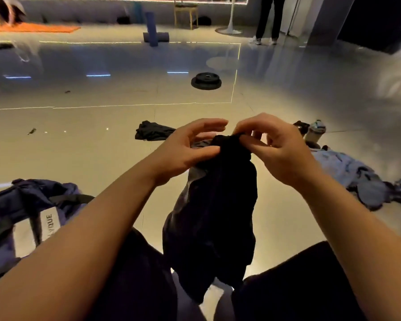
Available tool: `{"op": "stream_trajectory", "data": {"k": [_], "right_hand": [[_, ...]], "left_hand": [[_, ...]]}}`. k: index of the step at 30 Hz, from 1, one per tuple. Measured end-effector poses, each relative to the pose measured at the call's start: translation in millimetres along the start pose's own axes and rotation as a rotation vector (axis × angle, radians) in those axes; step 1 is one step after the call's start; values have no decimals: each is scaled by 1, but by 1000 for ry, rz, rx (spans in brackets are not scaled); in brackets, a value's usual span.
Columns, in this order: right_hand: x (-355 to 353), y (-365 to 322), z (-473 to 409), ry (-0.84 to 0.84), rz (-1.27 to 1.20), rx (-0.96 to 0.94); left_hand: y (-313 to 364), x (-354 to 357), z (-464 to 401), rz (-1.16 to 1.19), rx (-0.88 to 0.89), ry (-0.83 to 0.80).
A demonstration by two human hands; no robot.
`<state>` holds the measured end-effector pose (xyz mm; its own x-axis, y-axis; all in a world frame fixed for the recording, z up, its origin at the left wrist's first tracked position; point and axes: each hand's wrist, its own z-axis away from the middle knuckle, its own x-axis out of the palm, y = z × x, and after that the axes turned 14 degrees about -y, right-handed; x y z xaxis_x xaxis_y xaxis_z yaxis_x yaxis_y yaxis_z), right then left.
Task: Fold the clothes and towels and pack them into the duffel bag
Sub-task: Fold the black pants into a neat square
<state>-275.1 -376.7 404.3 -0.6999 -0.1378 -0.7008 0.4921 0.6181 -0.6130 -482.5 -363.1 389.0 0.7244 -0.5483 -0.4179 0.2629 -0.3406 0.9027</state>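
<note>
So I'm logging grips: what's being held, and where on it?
A black garment, by its bunched top edge: right hand pinches it, left hand thumb touches beside it.

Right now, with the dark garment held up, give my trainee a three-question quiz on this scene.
1. True or false: the right hand pinches the top edge of the dark garment.
2. Which lies on the person's left? A) the duffel bag B) the blue clothes pile C) the weight plate
3. Fill in: the crumpled dark cloth on the floor lies ____ the left hand, farther from the person.

Key: 1 true. 2 A. 3 beyond.
</note>
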Motion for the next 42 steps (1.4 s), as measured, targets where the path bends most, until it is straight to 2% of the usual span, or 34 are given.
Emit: {"op": "stream_trajectory", "data": {"k": [4, 7, 9, 11, 13, 14, 16, 19, 22, 26, 28, 33, 36, 38, 40, 42], "right_hand": [[7, 1, 2, -35, -59, -56], [13, 6, -1, -13, -85, -48], [16, 12, -4, 32, -189, 60], [15, 15, -6, 11, -471, 291], [17, 24, -9, -178, -661, 553], [21, 29, -10, -304, -649, 626], [31, 39, -11, -461, -563, 624], [35, 48, -15, -482, -481, 545], [34, 52, -17, -513, -352, 474], [44, 58, -20, -578, -254, 501], [45, 58, -25, -545, -218, 491], [34, 52, -37, -407, -285, 522], [30, 46, -40, -395, -307, 509], [29, 42, -41, -380, -314, 511], [29, 40, -40, -350, -328, 535], [32, 39, -39, -347, -332, 585]], "left_hand": [[1, -2, 8, 153, -68, -196], [2, 5, 3, 193, -59, -207], [0, 7, -5, 137, -79, -121], [-2, 3, -10, 117, -105, -8], [-4, -3, -14, 158, -112, 137], [-4, -6, -15, 208, -108, 218], [-5, -13, -16, 304, -108, 375], [-5, -24, -12, 387, -145, 533], [-5, -34, -7, 450, -169, 606], [-9, -43, 2, 512, -189, 653], [-14, -48, 7, 526, -211, 689], [-37, -71, 20, 285, -358, 738], [-49, -76, 28, 140, -499, 665], [-53, -72, 29, -95, -578, 617], [-48, -60, 27, -254, -578, 577], [-39, -38, 20, -201, -525, 402]]}}
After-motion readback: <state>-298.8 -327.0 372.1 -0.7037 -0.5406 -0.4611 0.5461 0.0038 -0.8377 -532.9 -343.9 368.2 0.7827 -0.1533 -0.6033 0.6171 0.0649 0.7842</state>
